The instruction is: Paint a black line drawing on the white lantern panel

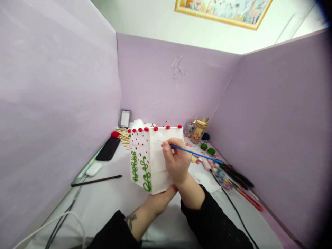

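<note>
Vines (146, 174) and stars (142, 144) mark the box's (158, 162) left side, its right seemingly bare; right hand (178, 159) grips brush (197, 153) before it, left hand (163, 201) holds its underside.

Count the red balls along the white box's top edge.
7 red balls: four above the decorated panel, three above the plain panel; more may be hidden behind.

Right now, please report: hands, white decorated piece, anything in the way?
Right hand holding blue brush, tip by plain panel. Left hand holding white piece from below. Right hand hides part of that panel.
</note>
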Tool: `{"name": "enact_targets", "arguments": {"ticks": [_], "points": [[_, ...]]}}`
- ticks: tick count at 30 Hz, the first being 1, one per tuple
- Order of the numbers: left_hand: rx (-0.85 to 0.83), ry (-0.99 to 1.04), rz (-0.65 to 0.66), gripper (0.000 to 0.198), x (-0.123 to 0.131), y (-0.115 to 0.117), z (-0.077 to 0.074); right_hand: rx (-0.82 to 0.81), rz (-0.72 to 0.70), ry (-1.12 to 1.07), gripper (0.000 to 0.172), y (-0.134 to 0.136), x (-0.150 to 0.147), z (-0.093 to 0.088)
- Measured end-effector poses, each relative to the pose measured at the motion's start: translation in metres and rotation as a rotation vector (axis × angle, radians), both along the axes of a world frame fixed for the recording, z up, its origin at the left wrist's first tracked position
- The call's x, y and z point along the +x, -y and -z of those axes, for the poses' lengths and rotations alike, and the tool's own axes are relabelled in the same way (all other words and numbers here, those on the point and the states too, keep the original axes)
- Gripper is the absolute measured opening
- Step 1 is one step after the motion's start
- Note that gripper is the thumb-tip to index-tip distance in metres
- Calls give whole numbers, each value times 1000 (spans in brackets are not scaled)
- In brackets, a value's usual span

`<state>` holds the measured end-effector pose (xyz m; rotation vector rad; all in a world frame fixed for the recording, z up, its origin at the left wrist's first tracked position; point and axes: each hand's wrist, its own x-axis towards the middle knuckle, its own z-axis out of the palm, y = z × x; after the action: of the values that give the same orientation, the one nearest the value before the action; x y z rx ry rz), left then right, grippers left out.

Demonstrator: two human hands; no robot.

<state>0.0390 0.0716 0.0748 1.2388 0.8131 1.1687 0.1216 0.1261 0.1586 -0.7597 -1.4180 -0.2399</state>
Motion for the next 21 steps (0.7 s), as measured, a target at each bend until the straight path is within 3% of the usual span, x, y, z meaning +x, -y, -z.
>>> {"name": "enact_targets", "arguments": {"ticks": [21], "points": [[-19,7,-20,63,-1,2,-1,-50,0,-4,15,1,0,0]]}}
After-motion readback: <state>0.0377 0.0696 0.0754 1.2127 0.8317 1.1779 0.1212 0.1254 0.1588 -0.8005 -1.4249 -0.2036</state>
